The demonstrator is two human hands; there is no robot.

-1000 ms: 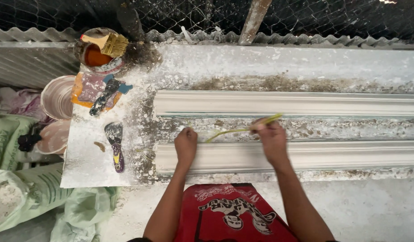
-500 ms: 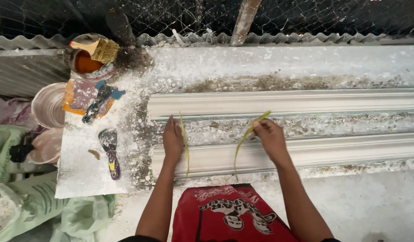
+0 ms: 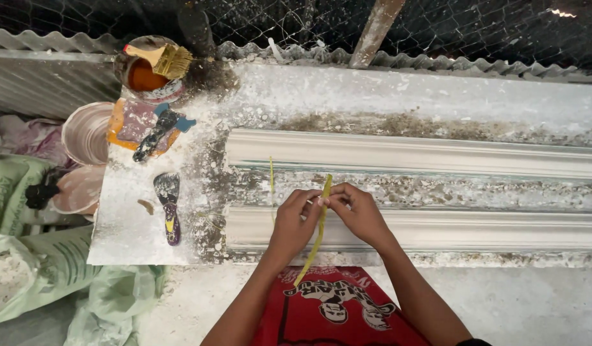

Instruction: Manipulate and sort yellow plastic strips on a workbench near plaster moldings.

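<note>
Plaster-dusted table [image 3: 385, 96], wire mesh fence [image 3: 475, 29] at twelve o'clock, corrugated metal sheet [image 3: 46, 80] at ten o'clock, grey concrete floor [image 3: 520, 301] at five o'clock, dim light

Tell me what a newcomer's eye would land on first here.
First, the left hand and right hand meeting at centre, pinching a thin yellow-green strip that hangs toward the red printed shirt. Behind them, two long white moulded plaster cornices run rightward across the dusty white bench. At upper left, a round pot of orange paint carries a yellow-bristled brush.
</note>
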